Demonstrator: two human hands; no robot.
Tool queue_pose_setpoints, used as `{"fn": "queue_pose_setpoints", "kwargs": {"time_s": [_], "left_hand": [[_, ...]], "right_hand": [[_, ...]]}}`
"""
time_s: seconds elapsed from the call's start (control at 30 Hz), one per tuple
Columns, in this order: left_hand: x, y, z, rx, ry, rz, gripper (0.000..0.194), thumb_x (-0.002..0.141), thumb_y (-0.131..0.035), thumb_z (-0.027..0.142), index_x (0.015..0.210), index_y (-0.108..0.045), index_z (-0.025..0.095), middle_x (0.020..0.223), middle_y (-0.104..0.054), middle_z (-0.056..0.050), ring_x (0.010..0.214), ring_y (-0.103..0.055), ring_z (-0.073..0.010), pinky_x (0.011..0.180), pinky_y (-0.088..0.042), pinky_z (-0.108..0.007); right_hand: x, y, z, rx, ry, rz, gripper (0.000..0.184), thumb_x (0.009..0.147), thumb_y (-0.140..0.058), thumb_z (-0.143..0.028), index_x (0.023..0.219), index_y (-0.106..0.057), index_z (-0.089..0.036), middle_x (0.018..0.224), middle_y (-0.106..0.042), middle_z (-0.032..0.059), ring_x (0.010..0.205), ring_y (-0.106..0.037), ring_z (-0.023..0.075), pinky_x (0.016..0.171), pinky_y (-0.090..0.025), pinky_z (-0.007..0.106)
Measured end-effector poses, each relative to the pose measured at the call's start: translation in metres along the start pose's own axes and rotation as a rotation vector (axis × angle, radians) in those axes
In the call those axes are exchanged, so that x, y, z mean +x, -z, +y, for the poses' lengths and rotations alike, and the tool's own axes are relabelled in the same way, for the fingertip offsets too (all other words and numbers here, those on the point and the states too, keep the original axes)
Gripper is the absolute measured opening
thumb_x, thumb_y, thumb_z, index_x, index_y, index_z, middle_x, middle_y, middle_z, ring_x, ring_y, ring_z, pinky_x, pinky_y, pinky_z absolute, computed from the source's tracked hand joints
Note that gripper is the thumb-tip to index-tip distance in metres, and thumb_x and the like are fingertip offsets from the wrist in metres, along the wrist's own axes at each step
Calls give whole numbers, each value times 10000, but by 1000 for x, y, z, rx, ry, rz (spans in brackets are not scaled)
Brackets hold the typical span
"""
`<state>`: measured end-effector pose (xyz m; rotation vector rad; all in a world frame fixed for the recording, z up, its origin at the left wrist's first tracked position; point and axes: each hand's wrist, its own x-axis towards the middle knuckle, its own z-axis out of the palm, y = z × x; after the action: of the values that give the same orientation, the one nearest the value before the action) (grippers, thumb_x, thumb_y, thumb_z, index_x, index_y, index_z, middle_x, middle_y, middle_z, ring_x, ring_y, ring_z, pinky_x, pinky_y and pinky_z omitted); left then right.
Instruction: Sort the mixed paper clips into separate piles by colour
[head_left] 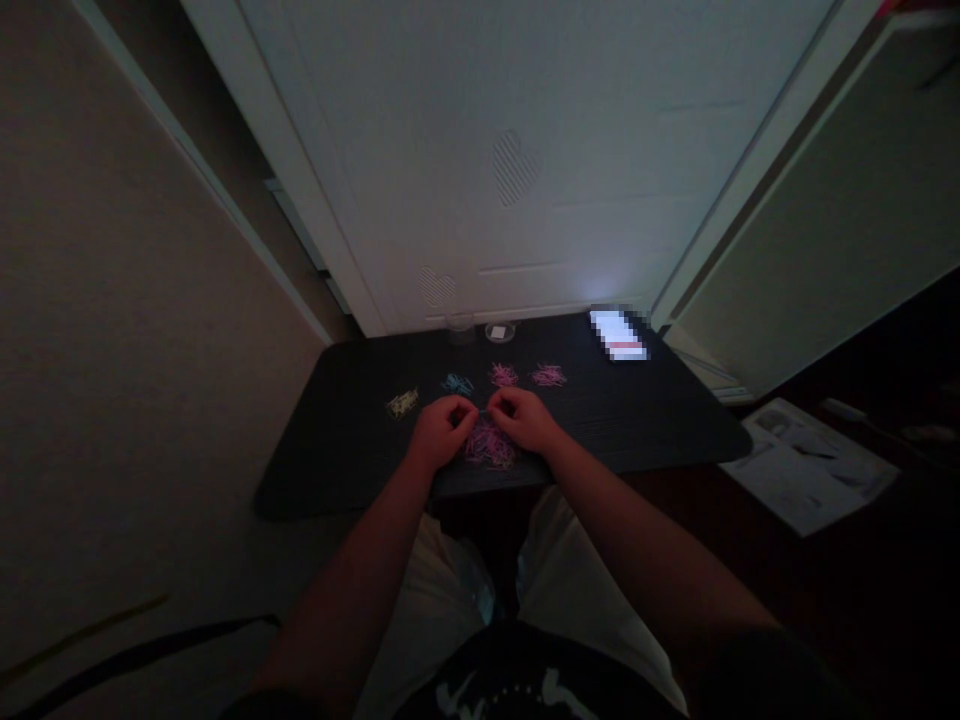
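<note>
Dark tabletop (330,430), rounded corners, faint grain, is set against a white door (390,130). Door is decorated with a striped upper heart (515,168) and a lower heart (436,287). Room is dimly lit; a glow is cast on the door by a bright, pixelated screen (619,335) at the tabletop's far right.

Mixed pile (491,447) of small thin pieces, mostly pink and purple, is located at the near edge, between the wrists. Left hand (442,430) and right hand (523,418) are held just beyond it, fingertips near each other. Fingers are curled to thumbs, narrow grip on both; whether a piece is held cannot be told.

Sorted by colour beyond the hands, left to right: yellow pile (403,403), blue pile (457,384), two pink piles (503,375). Clear container (460,329) and round clear dish (500,332) with a white square are placed by the door.

Printed sheets (814,465) are spread on the dark floor, right. Plain wall (112,350) is seen left.
</note>
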<state>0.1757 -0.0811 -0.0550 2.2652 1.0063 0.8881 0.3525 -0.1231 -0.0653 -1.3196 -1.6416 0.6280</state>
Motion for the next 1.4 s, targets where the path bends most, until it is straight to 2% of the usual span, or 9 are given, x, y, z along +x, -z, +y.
{"fn": "queue_pose_setpoints", "kwargs": {"time_s": [0.9,1.07,1.4], "left_hand": [[1,-1,-1,-13,87,14,148,795,-563,286,827,-650,170,759,-663,-21,688,-595,-136,624,-461,-246],[0,-2,0,-15,67,-7,237,781,-599,314,964,-667,179,857,-690,-38,716,-613,-143,672,-491,-268],[-2,-1,1,-22,11,-28,218,764,-607,259,950,-679,173,838,-696,-40,732,-622,-146,702,-502,-271]], "right_hand": [[1,1,3,10,-58,31,64,720,-529,-170,697,-587,-159,630,-571,-10,575,-491,103,562,-383,220],[0,0,4,37,-57,17,63,730,-529,-187,704,-582,-162,626,-569,-12,574,-494,103,563,-389,221],[0,0,6,21,-55,16,69,739,-539,-207,711,-588,-166,633,-570,-11,580,-497,109,561,-384,228]]}}
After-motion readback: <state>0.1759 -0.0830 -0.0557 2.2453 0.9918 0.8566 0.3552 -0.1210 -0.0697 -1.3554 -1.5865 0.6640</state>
